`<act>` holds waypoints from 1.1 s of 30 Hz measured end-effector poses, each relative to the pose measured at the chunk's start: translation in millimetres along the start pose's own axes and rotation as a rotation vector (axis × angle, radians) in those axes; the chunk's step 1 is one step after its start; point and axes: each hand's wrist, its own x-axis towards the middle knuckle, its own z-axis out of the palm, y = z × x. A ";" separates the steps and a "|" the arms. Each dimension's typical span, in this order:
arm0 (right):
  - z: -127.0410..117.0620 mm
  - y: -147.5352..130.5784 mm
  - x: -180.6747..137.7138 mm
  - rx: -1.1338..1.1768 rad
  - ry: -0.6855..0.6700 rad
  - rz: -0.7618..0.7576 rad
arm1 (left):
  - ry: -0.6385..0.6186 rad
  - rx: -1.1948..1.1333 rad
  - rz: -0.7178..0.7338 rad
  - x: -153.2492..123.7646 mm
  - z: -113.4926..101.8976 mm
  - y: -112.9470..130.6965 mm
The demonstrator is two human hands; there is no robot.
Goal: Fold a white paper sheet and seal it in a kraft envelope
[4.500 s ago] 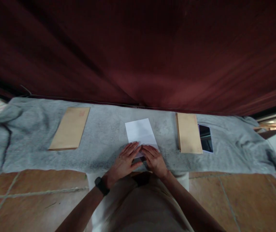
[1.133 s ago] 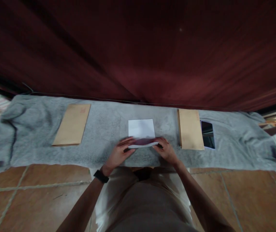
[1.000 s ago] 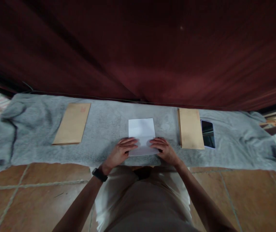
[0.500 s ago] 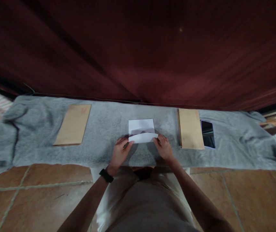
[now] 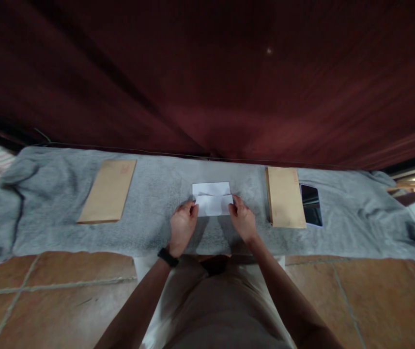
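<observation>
A white sheet of paper point(image 5: 213, 205) lies at the middle of the cloth, its near part folded up over the far part. My left hand point(image 5: 184, 222) pinches the left end of the folded part between thumb and fingers. At the right end, my right hand point(image 5: 242, 219) grips the same folded part. The far strip of the paper still shows beyond the fold's edge, with a thin shadow between the two layers.
Grey cloth point(image 5: 156, 203) covers the long table. A brown envelope point(image 5: 109, 191) lies to the left. On the right are a stack of brown envelopes point(image 5: 286, 198) and, against it, a dark phone point(image 5: 312, 205). A dark red curtain point(image 5: 207, 87) hangs behind the table.
Both hands have moved the folded part of the paper slightly away from me, so less of the far layer shows. The folded edge now looks straighter and flatter.
</observation>
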 end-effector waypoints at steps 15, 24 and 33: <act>1.6 -6.2 19.4 -0.112 -0.022 0.021 | 0.036 0.245 0.016 14.0 0.2 10.5; 5.9 -8.4 39.2 -0.098 0.015 -0.016 | 0.046 0.231 0.020 30.5 2.5 9.3; 10.0 -8.9 48.7 -0.119 0.028 -0.026 | 0.034 0.216 0.003 43.9 5.2 12.5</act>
